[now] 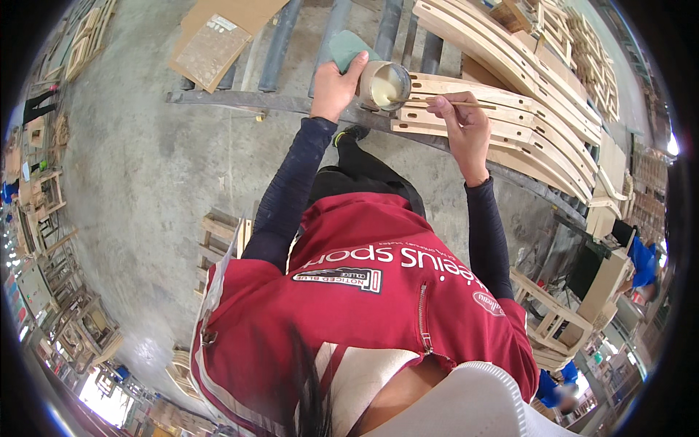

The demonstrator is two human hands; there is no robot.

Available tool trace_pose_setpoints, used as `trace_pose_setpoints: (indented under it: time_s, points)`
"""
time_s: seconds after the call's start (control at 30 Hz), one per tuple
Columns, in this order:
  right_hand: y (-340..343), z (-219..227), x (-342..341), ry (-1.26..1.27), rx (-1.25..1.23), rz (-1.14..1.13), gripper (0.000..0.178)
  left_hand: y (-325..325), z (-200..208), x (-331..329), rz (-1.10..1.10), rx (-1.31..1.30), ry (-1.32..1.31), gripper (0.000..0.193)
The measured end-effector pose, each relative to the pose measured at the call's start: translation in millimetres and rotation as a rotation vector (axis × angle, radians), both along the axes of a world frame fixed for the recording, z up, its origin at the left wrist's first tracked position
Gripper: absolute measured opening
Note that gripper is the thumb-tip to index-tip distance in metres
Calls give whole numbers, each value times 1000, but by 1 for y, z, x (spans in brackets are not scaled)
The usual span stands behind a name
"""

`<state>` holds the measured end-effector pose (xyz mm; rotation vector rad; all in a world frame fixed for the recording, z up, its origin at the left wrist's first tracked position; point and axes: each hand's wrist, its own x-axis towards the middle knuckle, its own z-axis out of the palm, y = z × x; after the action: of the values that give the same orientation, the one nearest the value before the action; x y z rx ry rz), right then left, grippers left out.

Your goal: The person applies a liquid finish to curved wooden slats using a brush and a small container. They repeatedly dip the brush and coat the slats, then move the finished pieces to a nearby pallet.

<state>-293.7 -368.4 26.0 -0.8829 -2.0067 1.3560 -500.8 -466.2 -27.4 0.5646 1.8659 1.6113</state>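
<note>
Your left hand (pixel 335 86) grips a small round can (pixel 382 84) of pale glue, tilted above the metal rack (pixel 240 100). Your right hand (pixel 462 124) pinches a thin stick (pixel 444 102) (tip in the can) over stacked curved wooden slats (pixel 510 124).

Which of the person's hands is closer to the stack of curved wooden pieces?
Right. The right hand, holding a thin stick, hovers over the curved wooden pieces. The left hand holds the glue cup just beside their ends.
</note>
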Motion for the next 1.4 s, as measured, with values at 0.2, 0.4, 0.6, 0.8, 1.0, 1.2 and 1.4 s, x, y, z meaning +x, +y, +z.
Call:
trace_pose_setpoints:
  time_s: [0.2, 0.4, 0.6, 0.8, 1.0, 1.2, 1.4]
  points:
    - [21, -6, -1, 94, -408, -28, 19, 13, -14, -7, -4, 56, 16, 43]
    - [29, -11, 0, 277, -630, -121, 18, 27, -26, -7, -22, 49, -34, 44]
    - [45, -40, 12, 215, -786, -202, 19, 35, -37, -5, -66, -22, -65, 46]
    - [55, -47, 17, 376, -685, -284, 21, 27, -54, -10, -7, -45, -84, 46]
    - [69, -88, 23, 74, -253, -350, 22, 10, -50, -19, 36, -54, -178, 40]
    - [65, -102, 18, 41, -224, -344, 22, -1, -47, -22, 35, -65, -222, 37]
    - [65, -98, 24, 50, -223, -378, 24, -7, -54, -23, 42, -44, -139, 40]
